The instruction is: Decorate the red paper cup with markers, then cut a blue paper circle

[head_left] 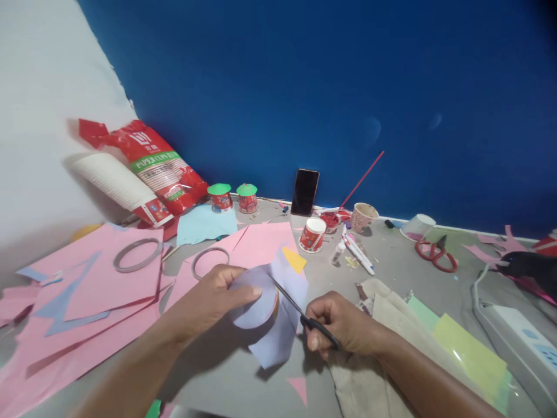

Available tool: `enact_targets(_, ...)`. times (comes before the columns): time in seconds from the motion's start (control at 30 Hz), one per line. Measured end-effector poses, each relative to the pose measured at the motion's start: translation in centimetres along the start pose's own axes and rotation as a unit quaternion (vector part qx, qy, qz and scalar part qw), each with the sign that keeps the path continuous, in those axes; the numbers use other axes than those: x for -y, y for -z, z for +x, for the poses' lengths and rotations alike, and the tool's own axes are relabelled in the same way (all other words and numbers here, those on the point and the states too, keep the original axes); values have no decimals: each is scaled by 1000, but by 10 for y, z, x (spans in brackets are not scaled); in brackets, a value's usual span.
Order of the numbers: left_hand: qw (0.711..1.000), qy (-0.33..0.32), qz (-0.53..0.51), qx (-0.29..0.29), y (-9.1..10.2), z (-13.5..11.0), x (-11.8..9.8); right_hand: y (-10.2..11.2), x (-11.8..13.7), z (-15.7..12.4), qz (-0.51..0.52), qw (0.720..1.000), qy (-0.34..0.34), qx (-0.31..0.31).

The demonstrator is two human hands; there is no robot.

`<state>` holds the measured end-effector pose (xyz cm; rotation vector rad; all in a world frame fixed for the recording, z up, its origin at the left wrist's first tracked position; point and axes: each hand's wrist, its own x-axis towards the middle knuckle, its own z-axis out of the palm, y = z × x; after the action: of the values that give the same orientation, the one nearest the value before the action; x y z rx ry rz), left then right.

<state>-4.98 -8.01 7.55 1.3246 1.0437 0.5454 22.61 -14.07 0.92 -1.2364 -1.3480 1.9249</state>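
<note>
Between thumb and fingers, my left hand (pixel 221 299) pinches a sheet of lavender paper (pixel 278 342), partly cut into a round shape. The edge of something yellowish shows behind the round part. My right hand (pixel 339 325) grips the black handles of a pair of scissors (pixel 289 299), whose blades point up and left at the paper beside the round edge. A yellow piece of paper (pixel 295 260) lies at the sheet's upper corner. Just beyond the hands, a roll of tape (pixel 210 249) rests on pink paper (pixel 265 238).
Stacked pink sheets (pixel 113 284) and another tape roll (pixel 138 255) lie left. Along the back stand small decorated cups (pixel 221 200), a phone (pixel 304 191) and a red paper cup (pixel 312 235). Red-handled scissors (pixel 436 256), a tan cloth (pixel 369 371) and a power strip (pixel 522 342) are right.
</note>
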Motion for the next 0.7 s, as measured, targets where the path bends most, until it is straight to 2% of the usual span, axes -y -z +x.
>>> enact_targets(0.1,994,-39,-61,-82,-7,0,7,-2,-2,3,17,999,11,-26)
enact_targets(0.23,983,-75,-100,-135,-20,2,6,-6,-1,5,36,997,52,-46)
enact_targets(0.37,977,-118,-64,-167,-30,7,-2,-9,2,7,57,994,83,-53)
enact_targets(0.53,971,-113,-28,-208,-35,9,-8,-10,3,8,53,991,106,-55)
enact_targets(0.7,971,-123,-4,-204,-36,7,-14,-9,4,8,42,990,127,-53)
